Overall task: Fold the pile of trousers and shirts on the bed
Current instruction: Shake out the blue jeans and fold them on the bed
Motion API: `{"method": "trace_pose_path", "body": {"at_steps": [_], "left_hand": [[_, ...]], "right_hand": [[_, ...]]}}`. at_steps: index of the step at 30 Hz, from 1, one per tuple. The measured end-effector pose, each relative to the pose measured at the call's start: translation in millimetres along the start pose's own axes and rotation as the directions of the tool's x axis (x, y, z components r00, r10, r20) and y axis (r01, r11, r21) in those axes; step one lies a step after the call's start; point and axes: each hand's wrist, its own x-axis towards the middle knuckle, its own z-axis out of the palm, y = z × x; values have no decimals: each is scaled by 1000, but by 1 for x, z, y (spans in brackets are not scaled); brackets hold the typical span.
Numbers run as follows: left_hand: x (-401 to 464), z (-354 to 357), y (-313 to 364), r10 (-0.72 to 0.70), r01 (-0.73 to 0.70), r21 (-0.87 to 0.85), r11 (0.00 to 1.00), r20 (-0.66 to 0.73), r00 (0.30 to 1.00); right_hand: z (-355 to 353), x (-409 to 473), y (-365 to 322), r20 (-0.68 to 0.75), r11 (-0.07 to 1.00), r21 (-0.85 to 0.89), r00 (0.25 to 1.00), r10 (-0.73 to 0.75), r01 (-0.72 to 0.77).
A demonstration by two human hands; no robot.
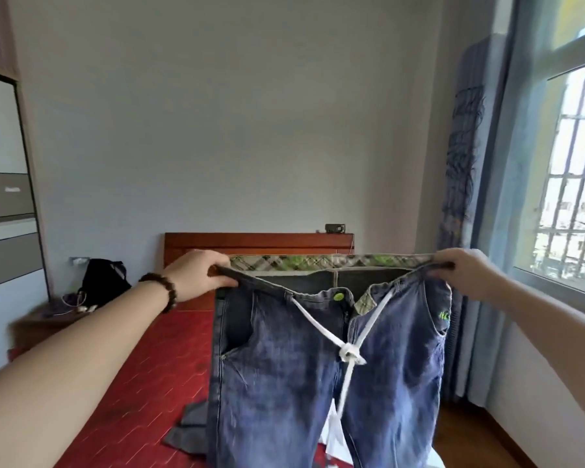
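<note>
Two hands hold one pair of jeans (321, 376) up in the air, in the only view you have, from the head camera. Your left hand (196, 276) pinches the left end of the waistband. Your right hand (460, 273) pinches the right end. The fingers (222, 282) on both sides are curled tight on the cloth, and the waistband is pulled out wide between them.

The jeans hang straight down in front of you, above the bed (156, 359) with its red cover. Their legs drop out of the bottom of the picture, so you cannot see where they end.

The jeans look thick and a bit heavy, but they are soft and floppy. They will bend anywhere you let them. They should not slip much, because the cloth is rough. Nothing on them can break.

A white cord (350, 352) is tied in a knot at the front and dangles loose. It may swing or get caught in a fold, so watch it.

The waistband ends are good places to hold. The band is double thick there. To fold, you will likely bring your two hands together so one leg lies on the other.

A grey piece of clothing (190, 430) lies on the bed behind the jeans.
</note>
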Motion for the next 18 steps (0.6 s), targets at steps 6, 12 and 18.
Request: {"method": "trace_pose_path", "body": {"at_steps": [6,12,18], "left_hand": [[9,-2,10,-212,101,-602,792,-116,970],[36,-15,25,-425,24,-930,367,-145,893],[42,36,42,-601,293,-875,385,4,799]], "right_hand": [[-21,3,-4,147,684,690,971,188,-237],[-33,10,-13,37,208,975,977,209,-81],[15,12,-12,57,317,903,814,579,-289]]}}
